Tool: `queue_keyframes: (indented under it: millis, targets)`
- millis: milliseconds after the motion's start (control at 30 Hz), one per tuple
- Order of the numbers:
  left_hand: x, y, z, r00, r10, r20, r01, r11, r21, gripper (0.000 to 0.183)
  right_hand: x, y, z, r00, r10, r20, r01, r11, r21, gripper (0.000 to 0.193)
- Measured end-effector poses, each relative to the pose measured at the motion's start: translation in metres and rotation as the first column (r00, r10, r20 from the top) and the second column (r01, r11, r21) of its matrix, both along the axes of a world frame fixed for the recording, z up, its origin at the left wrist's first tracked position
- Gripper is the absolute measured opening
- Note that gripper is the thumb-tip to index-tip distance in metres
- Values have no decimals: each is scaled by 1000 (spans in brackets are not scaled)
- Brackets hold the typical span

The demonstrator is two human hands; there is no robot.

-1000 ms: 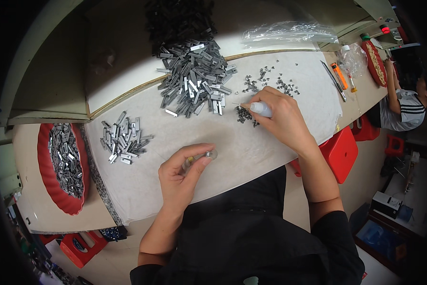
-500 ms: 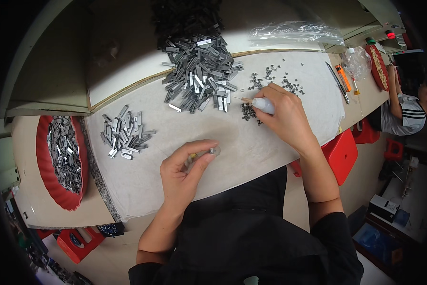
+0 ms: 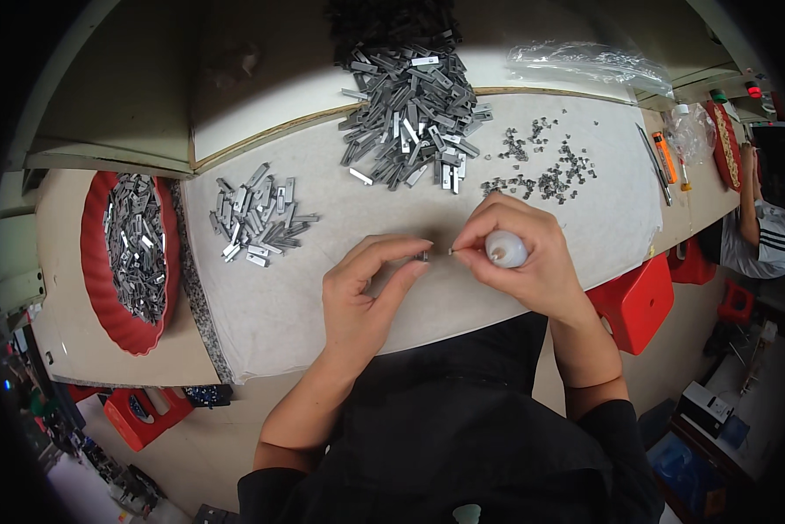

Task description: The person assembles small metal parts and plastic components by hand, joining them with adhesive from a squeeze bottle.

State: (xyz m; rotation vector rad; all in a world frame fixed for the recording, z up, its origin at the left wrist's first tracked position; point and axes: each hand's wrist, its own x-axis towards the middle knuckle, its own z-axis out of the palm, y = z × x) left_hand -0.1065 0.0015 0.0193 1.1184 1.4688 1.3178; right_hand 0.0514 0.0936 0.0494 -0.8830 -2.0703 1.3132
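Note:
My left hand (image 3: 362,288) pinches a small metal piece (image 3: 423,256) between thumb and forefinger; the fingers cover most of it. Facing it a short gap away, my right hand (image 3: 541,262) is closed around a small whitish squeeze bottle (image 3: 513,253). Its thumb and forefinger also pinch a tiny part (image 3: 452,251), too small to make out. Beyond the right hand lie tiny dark metal parts (image 3: 551,182), scattered loosely. A big heap of grey slotted metal bars (image 3: 414,118) spills down at the far middle, and a smaller group of the same bars (image 3: 257,214) lies left of my hands.
White paper (image 3: 323,323) covers the tabletop. On the left stands a red scalloped tray (image 3: 96,253) full of metal parts. A knife with an orange handle (image 3: 665,157) and a clear plastic bag (image 3: 593,65) lie farther off. A co-worker (image 3: 764,231) sits at the right by red stools (image 3: 637,301).
My right hand has come nearer and leftward from the tiny parts to beside my left hand, tilting the bottle's tip away from the table. The whole view has shifted a little.

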Motion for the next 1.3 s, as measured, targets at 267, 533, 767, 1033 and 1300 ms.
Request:
queue_keyframes:
  millis: [267, 533, 767, 1033, 1300]
  targets:
    - [2, 1, -2, 1000, 6, -12, -5, 1000, 17, 19, -4, -4, -10, 997, 63, -38, -62, 997, 41, 18]
    - [3, 3, -3, 999, 9, -39, -7, 999, 45, 19, -5, -4, -15, 997, 57, -47, -54, 997, 54, 20]
    - [4, 3, -4, 997, 1, -77, 5, 997, 72, 19, -3, -5, -15, 997, 66, -30, -63, 995, 71, 21]
    - [6, 3, -4, 980, 23, -199, 3, 992, 130, 19, -4, -3, -12, 997, 77, -21, -75, 995, 64, 19]
    - [5, 2, -2, 942, 22, -335, 52, 977, 209, 26, -8, -6, -8, 998, 53, -24, -51, 996, 79, 17]
